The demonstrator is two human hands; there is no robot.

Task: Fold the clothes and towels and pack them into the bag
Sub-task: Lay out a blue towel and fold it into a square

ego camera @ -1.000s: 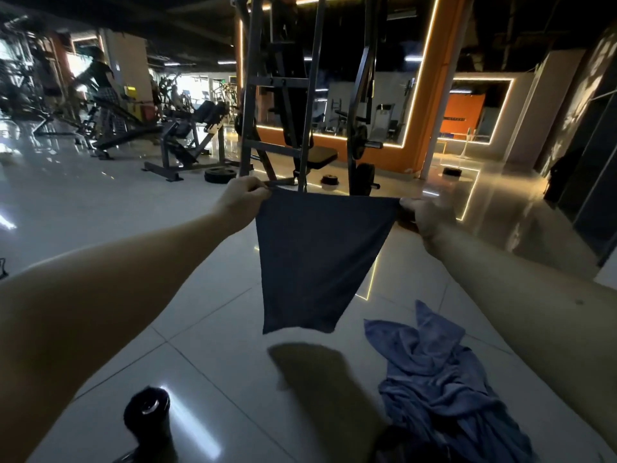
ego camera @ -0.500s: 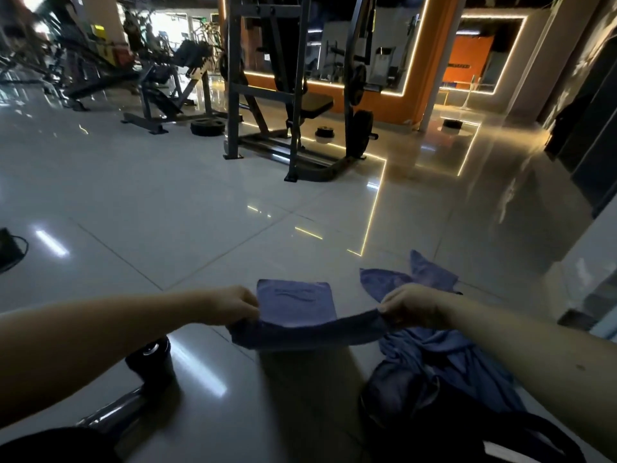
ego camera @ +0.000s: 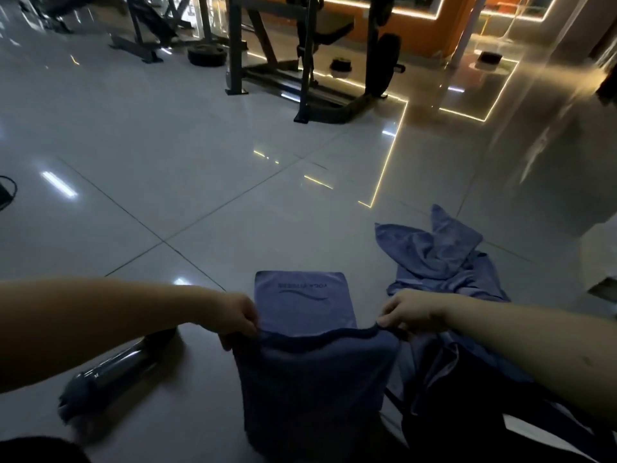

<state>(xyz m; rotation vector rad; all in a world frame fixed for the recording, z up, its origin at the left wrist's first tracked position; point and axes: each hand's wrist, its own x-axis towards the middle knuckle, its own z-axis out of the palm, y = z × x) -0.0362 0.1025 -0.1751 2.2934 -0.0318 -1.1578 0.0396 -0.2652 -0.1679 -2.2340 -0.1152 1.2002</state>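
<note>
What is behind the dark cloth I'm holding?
A paler blue logo-printed panel lies flat on the floor. The dark cloth covers its near edge, so whether it's a separate towel is unclear.

I can't read print on towel (ego camera: 302, 305); bottle (ego camera: 110, 372) near end blurred; bag (ego camera: 467, 412) dark, cut off by bottom edge.
</note>
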